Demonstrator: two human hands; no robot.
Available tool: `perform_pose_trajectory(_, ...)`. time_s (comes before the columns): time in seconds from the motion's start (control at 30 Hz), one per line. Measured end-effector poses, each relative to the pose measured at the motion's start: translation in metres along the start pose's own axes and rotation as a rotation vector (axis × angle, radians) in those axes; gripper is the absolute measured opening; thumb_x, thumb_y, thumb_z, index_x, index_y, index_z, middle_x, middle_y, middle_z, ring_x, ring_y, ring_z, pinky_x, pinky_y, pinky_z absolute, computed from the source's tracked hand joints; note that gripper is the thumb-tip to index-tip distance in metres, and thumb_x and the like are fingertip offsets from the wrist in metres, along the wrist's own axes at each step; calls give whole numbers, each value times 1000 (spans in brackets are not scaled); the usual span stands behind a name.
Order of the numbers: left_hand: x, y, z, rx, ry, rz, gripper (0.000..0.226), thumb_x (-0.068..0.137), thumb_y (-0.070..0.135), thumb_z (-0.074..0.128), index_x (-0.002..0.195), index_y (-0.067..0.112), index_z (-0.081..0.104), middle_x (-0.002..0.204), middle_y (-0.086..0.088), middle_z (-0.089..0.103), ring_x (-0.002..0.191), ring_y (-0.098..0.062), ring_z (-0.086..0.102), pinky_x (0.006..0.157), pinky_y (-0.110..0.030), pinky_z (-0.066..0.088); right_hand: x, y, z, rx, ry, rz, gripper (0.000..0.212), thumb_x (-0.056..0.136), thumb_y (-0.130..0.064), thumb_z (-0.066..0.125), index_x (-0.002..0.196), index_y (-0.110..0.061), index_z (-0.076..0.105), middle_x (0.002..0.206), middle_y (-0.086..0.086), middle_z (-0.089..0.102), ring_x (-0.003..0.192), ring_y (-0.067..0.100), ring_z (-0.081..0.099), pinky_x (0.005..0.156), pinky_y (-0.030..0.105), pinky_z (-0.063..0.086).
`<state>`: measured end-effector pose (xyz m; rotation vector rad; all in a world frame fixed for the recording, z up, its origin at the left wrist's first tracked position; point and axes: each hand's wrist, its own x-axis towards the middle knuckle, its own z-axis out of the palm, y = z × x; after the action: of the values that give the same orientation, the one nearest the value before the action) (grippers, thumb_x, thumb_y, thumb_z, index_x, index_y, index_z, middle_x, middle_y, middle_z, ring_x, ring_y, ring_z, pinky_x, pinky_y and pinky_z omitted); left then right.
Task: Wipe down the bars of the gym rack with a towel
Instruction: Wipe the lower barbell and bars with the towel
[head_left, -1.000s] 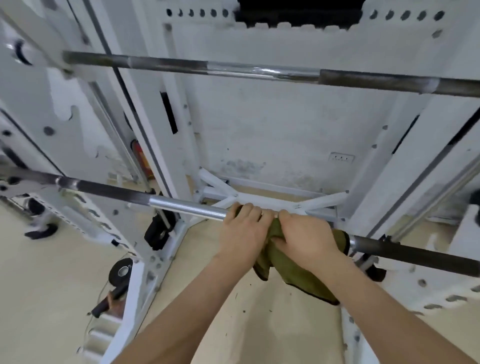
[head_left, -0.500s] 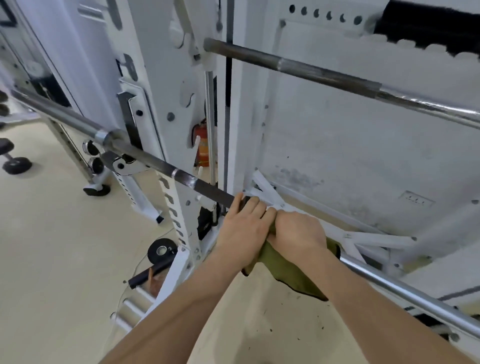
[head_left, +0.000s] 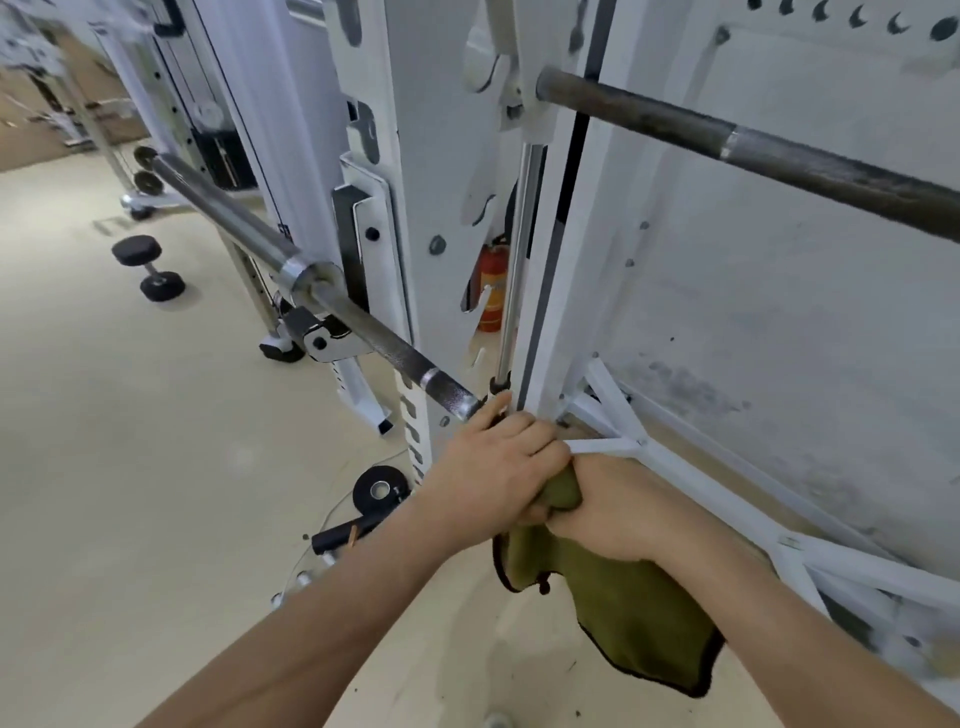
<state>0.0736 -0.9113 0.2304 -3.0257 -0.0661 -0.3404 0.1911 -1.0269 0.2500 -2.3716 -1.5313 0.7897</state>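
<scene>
Towel (head_left: 623, 613) was soft and light, bunched over the lower bar (head_left: 384, 343) just right of the rack upright (head_left: 415, 156), tail hanging free. Left hand (head_left: 493, 467) and right hand (head_left: 618, 514) were touching side by side, fingers curled round towel and bar. The bar looked rigid and knurled, so it would likely drag the cloth. Best hold: a full wrap, not the tail.

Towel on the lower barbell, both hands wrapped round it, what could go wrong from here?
1. Pushing up the barbell would bring the left hand toward the hook carrying it; fingers could get pinched there.
2. The towel hangs loose below the right hand and might snag on the rack frame.
</scene>
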Motion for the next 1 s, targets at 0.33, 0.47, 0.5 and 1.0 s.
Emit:
perform_pose_trajectory(0.33, -28, -103, -11, 45, -3, -351, 50, 79, 20, 65, 129, 24, 57, 133, -8, 54, 127, -28, 47, 109, -47, 33, 101, -82, 6, -176, 246, -104, 44, 90, -47, 50, 121, -16, 46, 104, 4, 59, 90, 25, 61, 70, 36, 49)
perform_pose_trajectory(0.47, -48, -146, -21, 82, -47, -499, 63, 79, 17, 40, 142, 24, 42, 142, -11, 45, 129, -32, 42, 109, -48, 33, 147, -123, 7, -288, 354, -121, 48, 95, -46, 42, 129, -12, 42, 111, 8, 55, 97, 29, 61, 67, 36, 39)
perform_pose_trajectory(0.5, -53, -157, -23, 82, -29, -523, 65, 78, 15, 38, 143, 21, 42, 142, -11, 46, 128, -33, 43, 108, -48, 34, 159, -133, 8, -307, 357, -105, 44, 96, -46, 43, 124, -13, 46, 106, 7, 57, 94, 29, 62, 66, 35, 38)
perform_pose_trajectory(1.0, -36, -183, 0, 19, 73, -56, 53, 83, 23, 39, 132, 10, 53, 124, -14, 58, 115, -33, 53, 106, -41, 34, 162, -121, -12, 167, -119, 45, 10, 84, -24, 63, 90, -16, 60, 83, 5, 61, 80, 21, 59, 65, 30, 47)
